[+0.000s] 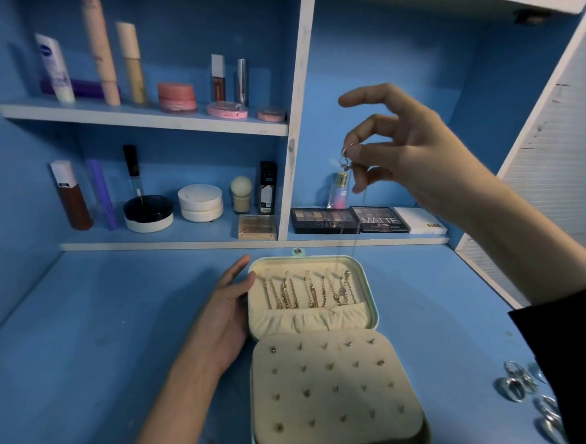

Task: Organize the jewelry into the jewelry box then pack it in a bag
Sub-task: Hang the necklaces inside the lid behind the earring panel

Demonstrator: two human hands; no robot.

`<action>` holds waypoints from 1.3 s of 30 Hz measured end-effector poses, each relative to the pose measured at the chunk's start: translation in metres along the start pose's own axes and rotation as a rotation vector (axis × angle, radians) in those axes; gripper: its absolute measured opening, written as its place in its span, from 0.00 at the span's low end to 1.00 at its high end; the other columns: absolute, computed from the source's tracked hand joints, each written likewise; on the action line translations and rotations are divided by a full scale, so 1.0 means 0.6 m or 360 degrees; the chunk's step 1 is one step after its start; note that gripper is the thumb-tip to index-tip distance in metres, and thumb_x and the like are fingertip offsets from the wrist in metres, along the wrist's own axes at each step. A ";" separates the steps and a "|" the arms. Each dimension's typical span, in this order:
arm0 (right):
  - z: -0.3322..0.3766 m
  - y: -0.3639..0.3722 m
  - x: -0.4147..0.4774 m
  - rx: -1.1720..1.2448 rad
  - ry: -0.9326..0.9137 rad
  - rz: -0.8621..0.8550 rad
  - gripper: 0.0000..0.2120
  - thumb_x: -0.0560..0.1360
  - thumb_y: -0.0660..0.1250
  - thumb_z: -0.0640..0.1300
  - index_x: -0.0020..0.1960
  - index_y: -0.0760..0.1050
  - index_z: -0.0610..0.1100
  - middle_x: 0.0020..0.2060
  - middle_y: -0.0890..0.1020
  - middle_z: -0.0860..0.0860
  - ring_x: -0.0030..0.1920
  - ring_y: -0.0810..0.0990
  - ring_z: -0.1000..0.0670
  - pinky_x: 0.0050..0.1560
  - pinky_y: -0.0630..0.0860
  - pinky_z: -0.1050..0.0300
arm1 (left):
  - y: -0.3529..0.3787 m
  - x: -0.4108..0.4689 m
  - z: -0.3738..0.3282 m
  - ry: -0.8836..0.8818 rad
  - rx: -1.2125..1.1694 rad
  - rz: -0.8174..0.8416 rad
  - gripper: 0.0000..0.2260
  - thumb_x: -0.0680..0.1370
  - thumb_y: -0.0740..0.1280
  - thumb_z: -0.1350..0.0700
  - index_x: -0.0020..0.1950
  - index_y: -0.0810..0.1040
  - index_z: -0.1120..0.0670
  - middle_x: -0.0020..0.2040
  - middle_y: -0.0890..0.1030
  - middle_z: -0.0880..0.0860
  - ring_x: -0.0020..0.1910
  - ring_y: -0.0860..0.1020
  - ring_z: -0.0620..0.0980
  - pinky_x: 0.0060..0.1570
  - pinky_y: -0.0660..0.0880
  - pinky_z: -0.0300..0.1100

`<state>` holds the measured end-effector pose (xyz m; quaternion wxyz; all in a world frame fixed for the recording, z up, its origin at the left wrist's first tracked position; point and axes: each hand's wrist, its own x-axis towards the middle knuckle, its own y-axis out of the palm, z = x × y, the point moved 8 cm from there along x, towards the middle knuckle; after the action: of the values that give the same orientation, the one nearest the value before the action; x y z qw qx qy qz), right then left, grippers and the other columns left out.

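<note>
An open cream jewelry box (364, 296) with a pale green shell lies on the blue desk. Several gold chains (306, 291) hang from hooks in its lid half. Its near half is an earring panel (329, 387) dotted with small studs. My left hand (226, 311) rests flat against the lid's left edge. My right hand (407, 146) is raised above the box and pinches the clasp of a thin silver necklace (346, 160), whose chain hangs down toward the lid. Silver rings (521, 384) lie on the desk at the right.
Two shelves hold cosmetics: tubes and pink jars (177, 96) above, compacts and bottles (148, 211) below. Eyeshadow palettes (324, 220) and a small perfume bottle (338, 191) sit behind the box. A white slatted panel (556, 171) stands at the right.
</note>
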<state>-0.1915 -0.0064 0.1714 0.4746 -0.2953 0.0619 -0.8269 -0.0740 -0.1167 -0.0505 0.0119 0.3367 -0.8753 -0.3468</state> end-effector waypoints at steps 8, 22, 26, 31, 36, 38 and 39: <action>-0.055 0.069 0.011 0.0028 0.0173 0.0194 0.16 0.75 0.61 0.28 0.58 0.70 0.42 0.39 0.75 0.44 0.28 0.75 0.46 0.36 0.78 0.53 | -0.006 0.005 0.000 0.0030 -0.0066 -0.0014 0.20 0.78 0.61 0.64 0.69 0.70 0.52 0.49 0.83 0.56 0.48 0.80 0.54 0.42 0.74 0.46; -0.118 0.073 -0.017 -0.0766 0.0244 0.0244 0.16 0.75 0.59 0.30 0.55 0.69 0.48 0.38 0.78 0.46 0.28 0.79 0.47 0.36 0.79 0.56 | -0.009 0.009 0.002 0.0029 -0.0106 -0.0029 0.19 0.78 0.61 0.64 0.67 0.72 0.51 0.54 0.80 0.57 0.50 0.78 0.53 0.42 0.74 0.46; -0.117 0.080 -0.048 -0.0990 0.0306 0.0419 0.18 0.74 0.60 0.31 0.55 0.67 0.52 0.36 0.80 0.50 0.26 0.80 0.51 0.41 0.79 0.54 | -0.009 0.008 0.002 0.0029 -0.0082 -0.0027 0.19 0.78 0.61 0.64 0.68 0.72 0.50 0.55 0.81 0.57 0.51 0.78 0.54 0.42 0.74 0.46; -0.121 0.096 -0.091 -0.0857 0.0570 0.0661 0.18 0.74 0.61 0.30 0.56 0.69 0.51 0.38 0.79 0.49 0.28 0.82 0.48 0.39 0.81 0.47 | -0.008 0.006 0.002 0.0015 -0.0021 -0.0017 0.20 0.78 0.62 0.63 0.69 0.71 0.49 0.52 0.82 0.55 0.50 0.79 0.53 0.41 0.74 0.47; -0.127 0.116 -0.133 -0.0651 0.0794 0.0849 0.17 0.75 0.60 0.30 0.55 0.70 0.50 0.41 0.77 0.46 0.29 0.81 0.47 0.39 0.82 0.49 | -0.006 0.006 0.001 0.0013 0.0021 -0.0016 0.20 0.79 0.60 0.62 0.70 0.69 0.49 0.51 0.82 0.55 0.48 0.79 0.53 0.40 0.75 0.47; -0.126 0.125 -0.147 -0.0595 0.0823 0.0924 0.17 0.75 0.60 0.29 0.56 0.70 0.49 0.41 0.77 0.44 0.30 0.81 0.47 0.38 0.82 0.50 | -0.005 0.006 0.001 0.0017 0.0026 -0.0018 0.19 0.79 0.60 0.62 0.70 0.69 0.49 0.50 0.82 0.55 0.46 0.79 0.52 0.39 0.74 0.46; -0.126 0.128 -0.151 -0.0588 0.0821 0.0946 0.17 0.75 0.60 0.29 0.56 0.70 0.48 0.41 0.76 0.44 0.30 0.81 0.47 0.38 0.82 0.50 | -0.005 0.006 0.001 0.0015 0.0025 -0.0015 0.19 0.79 0.60 0.62 0.70 0.69 0.49 0.50 0.82 0.55 0.46 0.79 0.52 0.39 0.74 0.46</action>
<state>-0.1413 0.0131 0.0414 0.6003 -0.1284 0.4076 -0.6761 -0.0750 -0.1199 -0.0534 0.0117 0.3425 -0.8764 -0.3383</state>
